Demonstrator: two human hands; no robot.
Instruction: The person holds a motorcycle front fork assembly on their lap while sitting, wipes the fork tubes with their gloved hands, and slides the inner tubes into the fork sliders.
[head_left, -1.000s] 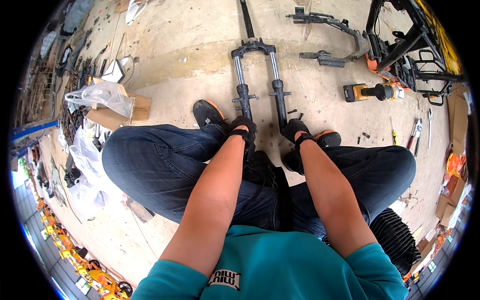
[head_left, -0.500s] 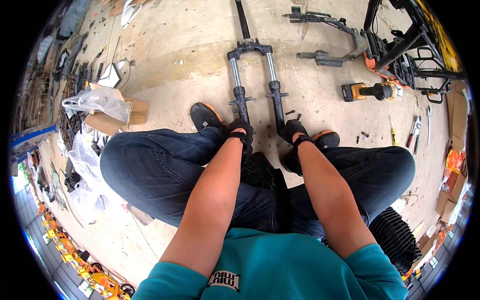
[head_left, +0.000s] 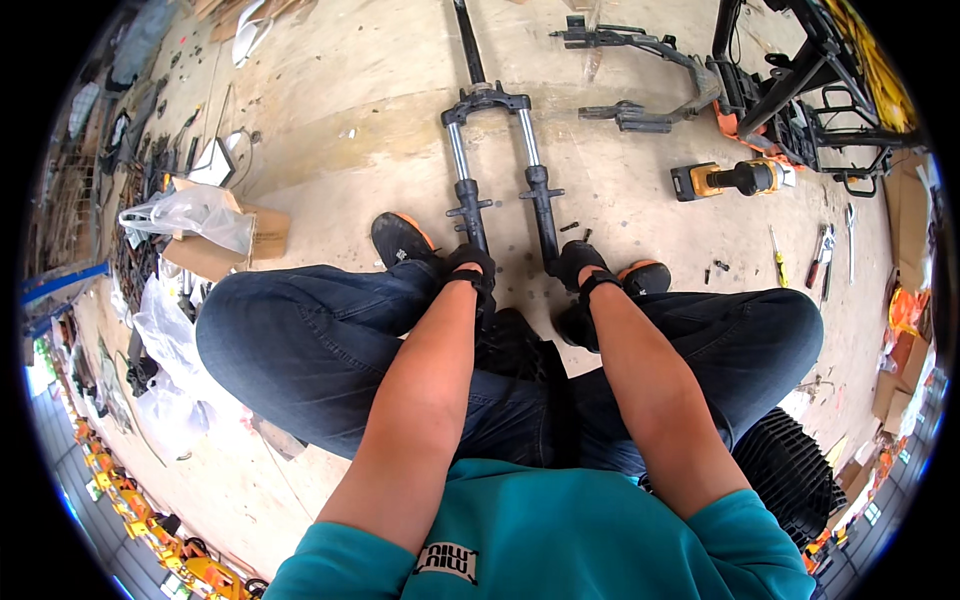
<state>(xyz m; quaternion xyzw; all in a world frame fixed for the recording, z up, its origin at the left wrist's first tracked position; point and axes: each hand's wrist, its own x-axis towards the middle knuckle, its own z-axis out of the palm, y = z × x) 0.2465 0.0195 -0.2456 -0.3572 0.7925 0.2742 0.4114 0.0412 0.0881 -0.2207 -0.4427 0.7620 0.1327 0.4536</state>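
Note:
A black front fork (head_left: 486, 99) with two silver tubes lies on the floor in front of me, its long steerer stem pointing away. My left hand (head_left: 470, 262), in a black glove, is closed at the near end of the left fork leg. At the near end of the right leg, my right hand (head_left: 578, 262) is likewise gloved and closed. Both fork ends sit between my shoes; my fingers partly hide them. A few small dark bolts (head_left: 716, 268) lie on the floor to the right of my right hand.
A yellow and black cordless power tool (head_left: 730, 180) lies to the right, near a black vehicle frame (head_left: 780, 105). Hand tools, including a screwdriver (head_left: 777, 256) and pliers (head_left: 822, 257), lie beyond my right knee. A cardboard box (head_left: 268, 232) with plastic stands left.
The whole view has shifted slightly, so the floor things appear a little further left. Both hands stay at the fork's near ends.

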